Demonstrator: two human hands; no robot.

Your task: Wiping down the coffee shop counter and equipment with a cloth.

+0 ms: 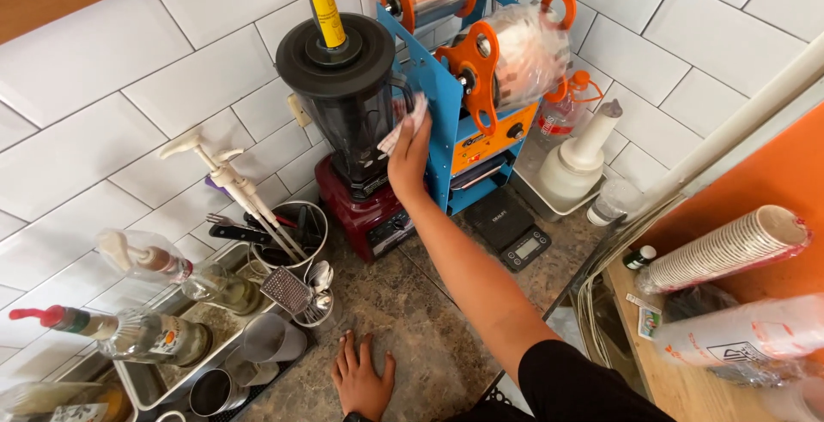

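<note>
My right hand (410, 156) reaches forward and presses a white and pink cloth (403, 124) against the side of the blue cup-sealing machine (446, 87), right beside the dark blender jar (352, 113) on its red base (369, 216). My left hand (361, 379) rests flat on the brown stone counter (412, 310) near the front edge, holding nothing. A yellow tamper (326, 8) sticks up from the blender lid.
Syrup pump bottles (146, 336) lie on a metal tray (163, 379) at the left beside a utensil holder (287, 233) and metal cups. A black scale (515, 233) and white squeeze bottle (579, 160) stand right of the sealer. Stacked cups (730, 246) lie at the right.
</note>
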